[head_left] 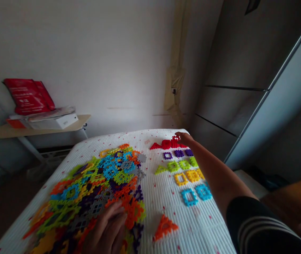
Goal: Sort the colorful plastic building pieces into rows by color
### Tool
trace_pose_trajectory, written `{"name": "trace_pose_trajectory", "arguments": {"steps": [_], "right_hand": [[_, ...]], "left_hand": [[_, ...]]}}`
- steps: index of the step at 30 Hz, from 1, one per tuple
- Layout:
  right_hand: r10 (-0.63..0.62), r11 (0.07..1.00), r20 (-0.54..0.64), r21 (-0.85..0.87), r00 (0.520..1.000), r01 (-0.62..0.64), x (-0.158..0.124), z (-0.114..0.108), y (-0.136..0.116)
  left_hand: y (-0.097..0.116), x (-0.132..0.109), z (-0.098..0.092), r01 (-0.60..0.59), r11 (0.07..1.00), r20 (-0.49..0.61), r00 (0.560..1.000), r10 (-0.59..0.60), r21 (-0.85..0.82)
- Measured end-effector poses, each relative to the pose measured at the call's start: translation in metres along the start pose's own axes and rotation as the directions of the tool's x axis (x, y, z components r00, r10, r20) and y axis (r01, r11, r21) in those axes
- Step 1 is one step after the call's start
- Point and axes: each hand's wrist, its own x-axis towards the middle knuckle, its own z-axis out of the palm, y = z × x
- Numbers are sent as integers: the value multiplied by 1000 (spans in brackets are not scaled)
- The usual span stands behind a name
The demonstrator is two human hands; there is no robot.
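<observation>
Right hand (183, 135) reaches near the far right corner of the white cover (161, 190), fingertips pinched on a red piece (176, 138) at the red row (166, 144). Left hand (107, 225) is over the mixed pile (94, 183); I cannot tell its grip. A bare strip, with an orange triangle (165, 231) toward its near end, parts pile from rows. White print on the red package (28, 95) is too small to read.

the light is dim; the wall (134, 70) is brightest near its middle, corners are dark, lower right edge is blurred.
</observation>
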Motion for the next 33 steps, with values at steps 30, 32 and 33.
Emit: {"name": "trace_pose_trajectory", "arguments": {"steps": [30,32,33], "right_hand": [[-13,997,188,-67,982,26,23,22,9],[-12,997,186,-74,982,27,22,24,8],[-15,997,181,-77,983,29,22,24,8]], "left_hand": [[0,-4,0,26,1000,28,999,-26,0],[4,-4,0,65,998,21,998,-65,-22],[6,-4,-1,84,996,30,996,-83,-36]]}}
